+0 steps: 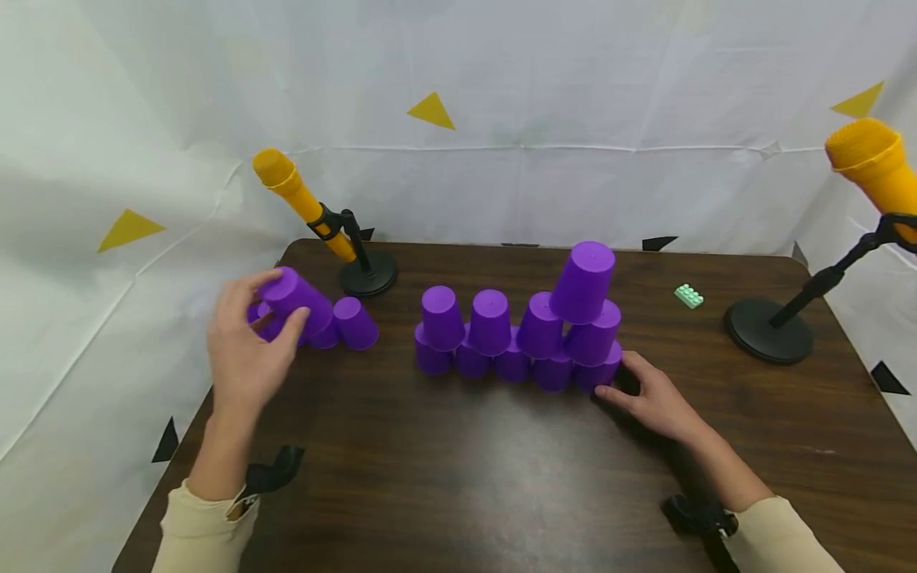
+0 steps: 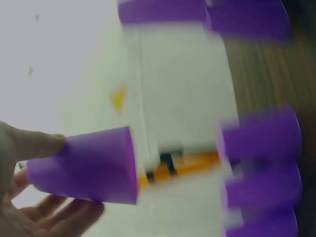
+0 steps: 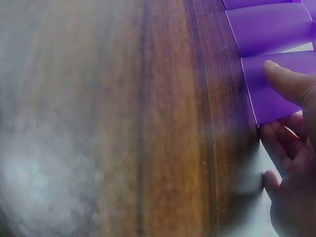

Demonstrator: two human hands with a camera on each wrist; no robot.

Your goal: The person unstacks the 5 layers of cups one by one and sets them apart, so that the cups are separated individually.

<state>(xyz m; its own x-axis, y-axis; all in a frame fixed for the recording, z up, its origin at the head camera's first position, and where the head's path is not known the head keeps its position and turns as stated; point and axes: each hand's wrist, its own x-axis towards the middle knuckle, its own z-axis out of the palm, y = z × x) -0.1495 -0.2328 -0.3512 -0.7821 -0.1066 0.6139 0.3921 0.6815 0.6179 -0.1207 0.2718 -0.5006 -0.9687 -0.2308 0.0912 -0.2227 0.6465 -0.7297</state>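
Observation:
My left hand [image 1: 245,354] grips an upside-down purple cup [image 1: 292,296] near its base, thumb on one side and fingers on the other. In the left wrist view that cup [image 2: 89,165] is off the table, its rim pointing away from the palm. Just beyond it stand several more purple cups [image 1: 356,325], partly hidden. At the middle, inverted cups form a stack: a bottom row [image 1: 434,360], a second row [image 1: 490,322] and a single cup [image 1: 583,282] on top at the right. My right hand [image 1: 661,404] holds the rightmost bottom cup [image 3: 276,91] between thumb and fingers.
A yellow microphone on a black stand [image 1: 368,274] is at the back left, close behind the loose cups. Another microphone stand [image 1: 770,330] is on the right. A small mint-green toy brick [image 1: 689,296] lies between that stand and the stack.

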